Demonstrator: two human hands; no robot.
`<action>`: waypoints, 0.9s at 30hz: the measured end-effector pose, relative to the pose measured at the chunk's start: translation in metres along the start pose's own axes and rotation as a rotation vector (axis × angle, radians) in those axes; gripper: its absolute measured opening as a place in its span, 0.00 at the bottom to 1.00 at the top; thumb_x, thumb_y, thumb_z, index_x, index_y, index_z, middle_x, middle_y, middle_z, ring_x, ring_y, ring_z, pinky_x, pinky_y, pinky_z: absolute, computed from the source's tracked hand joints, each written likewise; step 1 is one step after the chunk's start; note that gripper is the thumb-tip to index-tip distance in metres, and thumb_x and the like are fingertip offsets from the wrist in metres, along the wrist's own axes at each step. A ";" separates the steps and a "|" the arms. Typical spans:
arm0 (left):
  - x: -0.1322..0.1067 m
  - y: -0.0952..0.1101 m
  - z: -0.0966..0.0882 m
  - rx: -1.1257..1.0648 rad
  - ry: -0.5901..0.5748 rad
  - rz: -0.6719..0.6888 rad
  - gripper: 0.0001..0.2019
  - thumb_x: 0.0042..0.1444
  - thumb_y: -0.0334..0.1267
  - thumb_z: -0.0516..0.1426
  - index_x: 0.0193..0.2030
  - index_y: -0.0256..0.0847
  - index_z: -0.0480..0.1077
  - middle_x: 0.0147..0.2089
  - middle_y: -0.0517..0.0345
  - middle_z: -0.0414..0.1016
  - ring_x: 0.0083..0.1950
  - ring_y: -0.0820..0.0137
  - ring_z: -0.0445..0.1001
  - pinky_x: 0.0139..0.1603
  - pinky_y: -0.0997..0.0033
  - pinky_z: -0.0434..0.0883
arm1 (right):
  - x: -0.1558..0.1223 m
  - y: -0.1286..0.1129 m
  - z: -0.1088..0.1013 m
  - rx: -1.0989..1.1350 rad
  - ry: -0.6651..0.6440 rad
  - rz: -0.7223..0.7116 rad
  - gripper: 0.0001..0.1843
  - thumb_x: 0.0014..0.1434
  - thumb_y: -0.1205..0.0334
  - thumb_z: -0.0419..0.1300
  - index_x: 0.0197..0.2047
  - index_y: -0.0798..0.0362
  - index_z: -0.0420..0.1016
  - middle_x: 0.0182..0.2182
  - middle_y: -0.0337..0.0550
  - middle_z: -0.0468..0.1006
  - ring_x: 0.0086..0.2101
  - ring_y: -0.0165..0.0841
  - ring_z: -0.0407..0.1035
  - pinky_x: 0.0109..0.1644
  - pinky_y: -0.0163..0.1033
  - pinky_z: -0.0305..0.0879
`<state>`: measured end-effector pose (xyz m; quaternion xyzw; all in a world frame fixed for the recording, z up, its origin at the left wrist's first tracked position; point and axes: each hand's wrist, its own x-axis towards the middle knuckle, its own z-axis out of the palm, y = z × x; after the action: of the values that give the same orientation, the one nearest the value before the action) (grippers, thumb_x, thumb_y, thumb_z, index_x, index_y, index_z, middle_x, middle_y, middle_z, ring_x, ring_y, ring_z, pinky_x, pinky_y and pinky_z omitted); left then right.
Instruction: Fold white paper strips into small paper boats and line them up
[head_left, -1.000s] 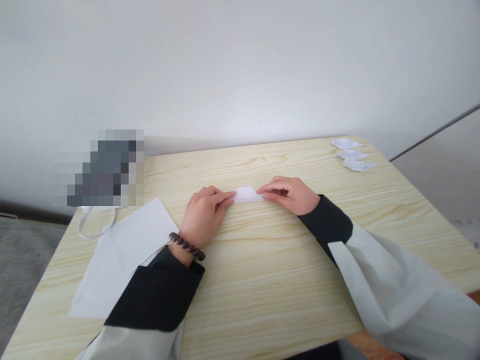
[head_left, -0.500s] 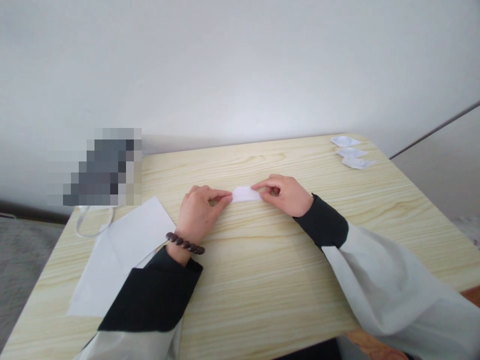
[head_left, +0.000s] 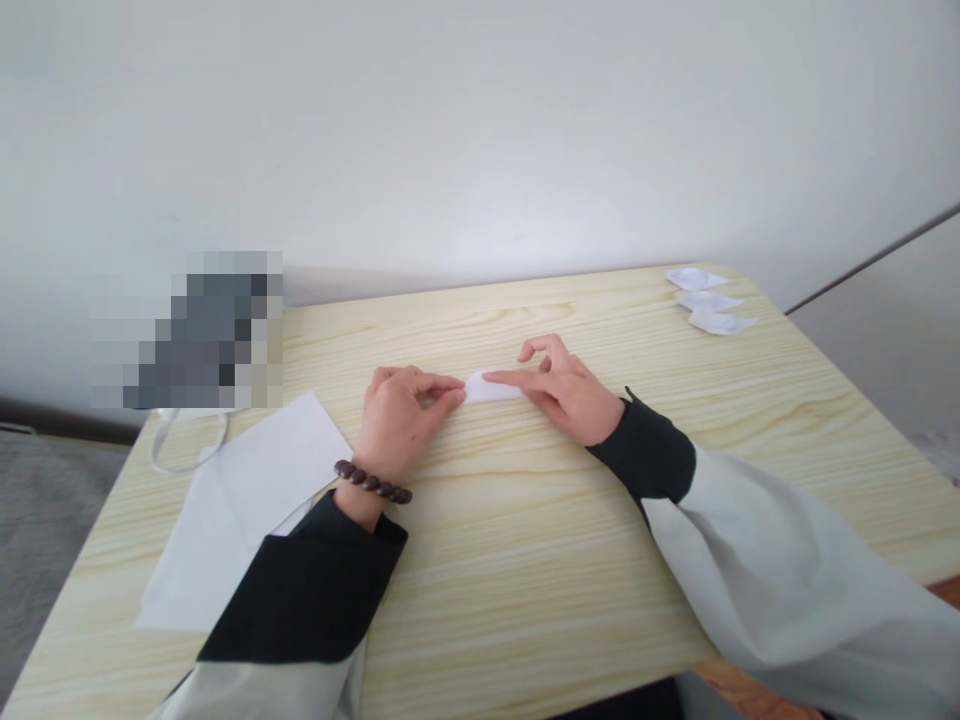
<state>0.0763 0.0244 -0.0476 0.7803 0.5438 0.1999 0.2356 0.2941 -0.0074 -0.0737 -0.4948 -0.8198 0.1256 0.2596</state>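
Observation:
A small folded strip of white paper (head_left: 487,390) lies on the light wooden table (head_left: 525,520), between my hands. My left hand (head_left: 401,420), a dark bead bracelet on its wrist, pinches the strip's left end with thumb and fingers closed. My right hand (head_left: 562,390) lies over the strip's right part, its index finger stretched flat along the paper and the other fingers raised and apart.
White paper sheets (head_left: 240,510) lie at the table's left, with a white cord loop (head_left: 187,445) behind them. Three small folded white paper pieces (head_left: 709,300) sit at the far right corner. A blurred dark object (head_left: 195,335) stands at the far left by the wall.
My right hand has gone from pinching the strip's right end to pressing its index finger flat along the strip toward the left. My left hand keeps its pinch.

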 end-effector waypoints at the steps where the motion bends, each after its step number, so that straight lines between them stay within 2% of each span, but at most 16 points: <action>1: 0.000 0.000 0.000 0.000 -0.002 -0.009 0.11 0.53 0.42 0.57 0.38 0.43 0.79 0.33 0.55 0.78 0.41 0.62 0.71 0.50 0.59 0.65 | -0.002 -0.001 0.002 -0.049 -0.014 -0.027 0.27 0.59 0.75 0.49 0.53 0.38 0.71 0.45 0.43 0.60 0.32 0.28 0.60 0.43 0.42 0.59; 4: 0.000 0.001 0.000 0.014 -0.003 -0.035 0.10 0.53 0.42 0.58 0.38 0.43 0.79 0.34 0.56 0.78 0.42 0.61 0.71 0.50 0.58 0.64 | -0.004 -0.002 0.005 -0.144 -0.060 -0.053 0.28 0.58 0.76 0.49 0.51 0.35 0.72 0.44 0.42 0.62 0.35 0.31 0.60 0.46 0.44 0.56; 8: -0.001 0.001 0.001 0.020 0.000 -0.048 0.10 0.53 0.42 0.58 0.38 0.44 0.79 0.33 0.57 0.78 0.42 0.61 0.70 0.50 0.57 0.63 | -0.005 0.002 0.004 -0.141 -0.066 -0.085 0.29 0.56 0.77 0.49 0.51 0.37 0.73 0.44 0.43 0.64 0.35 0.31 0.60 0.44 0.43 0.57; 13: -0.001 0.000 0.002 0.024 0.004 -0.057 0.10 0.53 0.41 0.58 0.38 0.44 0.79 0.33 0.56 0.78 0.42 0.60 0.70 0.50 0.56 0.64 | -0.006 0.018 -0.002 -0.075 -0.005 -0.246 0.28 0.53 0.79 0.48 0.47 0.43 0.76 0.43 0.44 0.67 0.32 0.31 0.59 0.40 0.40 0.62; 18: -0.001 0.000 0.002 0.024 0.012 -0.045 0.09 0.53 0.41 0.58 0.38 0.44 0.79 0.32 0.55 0.77 0.43 0.60 0.70 0.51 0.55 0.63 | -0.012 0.029 -0.010 -0.071 0.101 -0.343 0.25 0.53 0.80 0.48 0.43 0.47 0.78 0.38 0.44 0.70 0.30 0.30 0.59 0.38 0.38 0.63; 27: 0.000 -0.004 0.002 0.004 0.021 -0.014 0.09 0.53 0.42 0.58 0.36 0.44 0.79 0.33 0.57 0.78 0.41 0.61 0.70 0.50 0.55 0.64 | -0.012 0.029 -0.008 -0.063 0.125 -0.338 0.25 0.54 0.79 0.47 0.44 0.47 0.78 0.37 0.44 0.70 0.30 0.29 0.62 0.36 0.37 0.65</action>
<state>0.0746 0.0252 -0.0517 0.7748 0.5519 0.2056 0.2296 0.3252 -0.0043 -0.0839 -0.3648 -0.8769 0.0235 0.3120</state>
